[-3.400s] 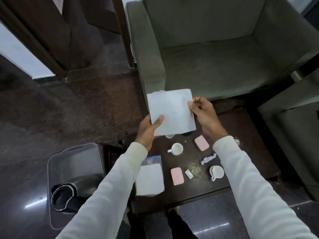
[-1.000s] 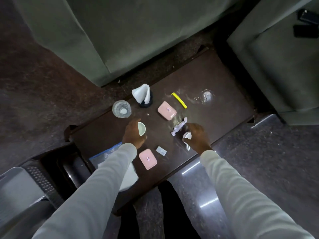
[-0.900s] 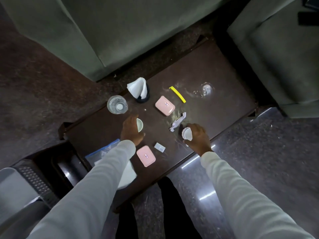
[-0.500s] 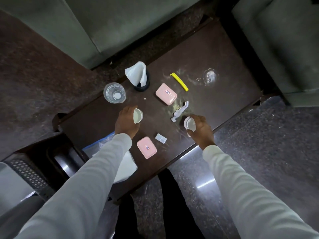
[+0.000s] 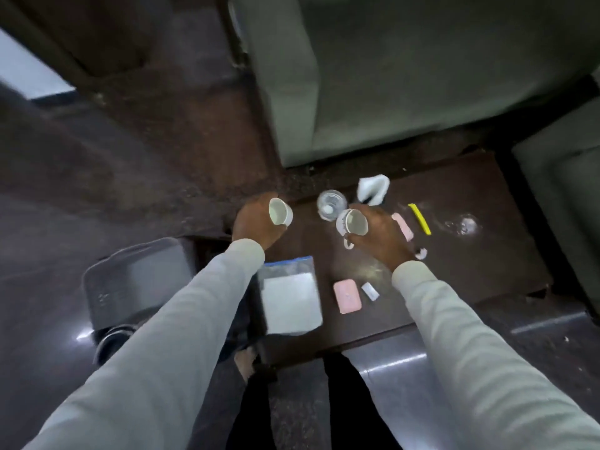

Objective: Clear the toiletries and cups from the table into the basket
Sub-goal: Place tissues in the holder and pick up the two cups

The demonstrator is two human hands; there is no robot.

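My left hand (image 5: 255, 224) holds a small white cup (image 5: 280, 212) lifted over the dark table's (image 5: 480, 254) left end. My right hand (image 5: 380, 238) grips a second white cup (image 5: 353, 223) by its side, raised above the table's middle. Still on the table: a pink soap case (image 5: 347, 295), another pink case (image 5: 403, 226) partly behind my right hand, a small white packet (image 5: 370, 290), a yellow stick (image 5: 420, 218), a crumpled white wrapper (image 5: 421, 254), a clear glass (image 5: 331, 204) and a folded white napkin (image 5: 373, 189). The grey basket (image 5: 136, 280) stands on the floor left of the table.
A plastic zip bag with white paper (image 5: 290, 297) lies at the table's near left edge. A grey-green armchair (image 5: 422, 76) stands beyond the table, another seat (image 5: 565, 196) at the right. A wet patch (image 5: 462, 224) marks the table's right side.
Both hands have lifted their cups off the table and carried them left, toward the basket side. The head has turned left, bringing the basket into view.
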